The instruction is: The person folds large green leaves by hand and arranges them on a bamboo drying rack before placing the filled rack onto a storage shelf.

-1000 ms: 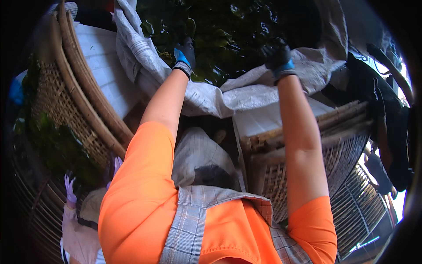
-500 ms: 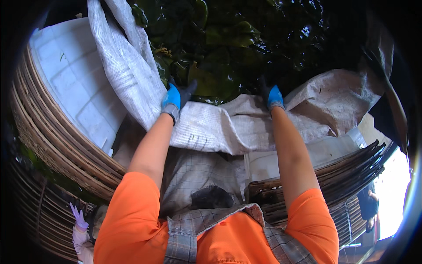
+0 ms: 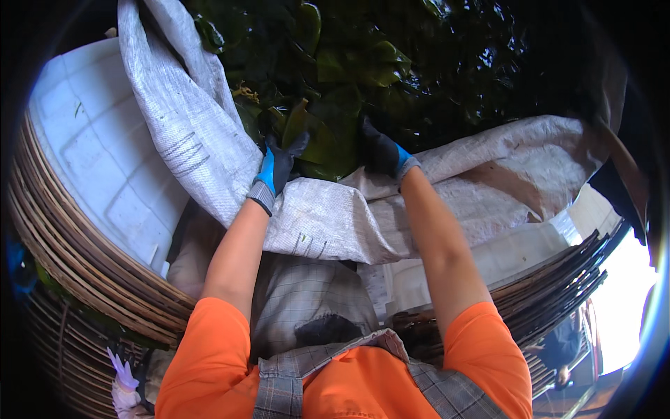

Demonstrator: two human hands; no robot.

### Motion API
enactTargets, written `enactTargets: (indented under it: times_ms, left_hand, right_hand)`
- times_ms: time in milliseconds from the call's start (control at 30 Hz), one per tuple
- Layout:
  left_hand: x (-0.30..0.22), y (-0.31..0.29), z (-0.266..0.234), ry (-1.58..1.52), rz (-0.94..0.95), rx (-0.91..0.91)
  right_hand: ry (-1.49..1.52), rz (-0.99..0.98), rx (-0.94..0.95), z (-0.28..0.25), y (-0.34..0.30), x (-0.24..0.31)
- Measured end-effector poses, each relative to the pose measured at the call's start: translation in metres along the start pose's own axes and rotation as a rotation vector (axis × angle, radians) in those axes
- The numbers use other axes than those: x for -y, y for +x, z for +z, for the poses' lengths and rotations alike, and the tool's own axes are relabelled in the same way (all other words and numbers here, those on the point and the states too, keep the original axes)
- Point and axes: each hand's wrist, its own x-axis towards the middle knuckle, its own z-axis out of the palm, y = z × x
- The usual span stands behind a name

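Nearest the camera, orange sleeves (image 3: 209, 363) and a plaid apron (image 3: 307, 307) are seen, with both bare forearms reaching upward into the picture. To either side, stacked woven baskets (image 3: 77, 258) are ranged, the left stack lined with a white sheet (image 3: 98, 160); a further stack (image 3: 558, 286) is seen at the lower right.

Beyond the forearms, a large white woven sack (image 3: 328, 223) is spread open, its mouth folded back toward the person. A heap of dark green leaves (image 3: 391, 70) is held inside it, filling the upper part of the view. The sack appears to be still well filled, so the work of handling the leaves is judged to be at an early or middle stage; how much has been removed cannot be told.

The left hand (image 3: 279, 164), in a blue-and-black glove, is pressed against the leaves just at the sack's edge, its fingers curled partly closed around a clump. The right hand (image 3: 380, 150), gloved alike, is sunk among the leaves close beside it, fingers bent into the pile; whether a firm hold is had there cannot be told
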Motion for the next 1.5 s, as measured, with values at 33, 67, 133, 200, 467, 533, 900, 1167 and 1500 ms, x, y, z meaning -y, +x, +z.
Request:
enactTargets:
  times_ms: [33, 67, 133, 200, 467, 533, 900, 1167, 1500]
  left_hand:
    - [-0.018, 0.003, -0.014, 0.217, 0.086, 0.038]
    - [-0.034, 0.003, -0.022, 0.440, 0.174, 0.068]
    - [-0.048, -0.007, -0.029, 0.886, 0.350, 0.107]
    - [-0.046, -0.017, -0.029, 1.019, 0.436, 0.069]
    - [0.064, -0.035, 0.033, 1.459, 0.562, -0.204]
    - [0.058, -0.043, 0.038, 1.656, 0.500, -0.085]
    - [0.097, -0.031, 0.058, 1.691, 0.576, -0.038]
    - [0.160, -0.040, 0.111, 1.952, 0.549, 0.267]
    - [0.344, -0.116, 0.218, 2.106, 0.628, 0.954]
  right_hand:
    - [-0.055, 0.059, 0.063, -0.001, -0.008, 0.010]
    - [-0.282, 0.107, -0.028, -0.014, -0.008, 0.018]
    - [-0.737, 0.199, -0.208, -0.037, -0.006, 0.032]
    - [-0.389, 0.084, -0.224, -0.041, -0.001, 0.024]
    - [-0.231, -0.251, 0.135, -0.020, 0.036, -0.038]
    - [-0.184, -0.121, 0.088, 0.025, 0.036, -0.026]
    - [-0.354, 0.010, 0.180, 0.042, 0.045, -0.030]
    - [0.011, -0.091, 0.099, 0.091, -0.026, 0.004]
    - [-0.458, -0.574, 0.185, 0.184, -0.219, 0.101]
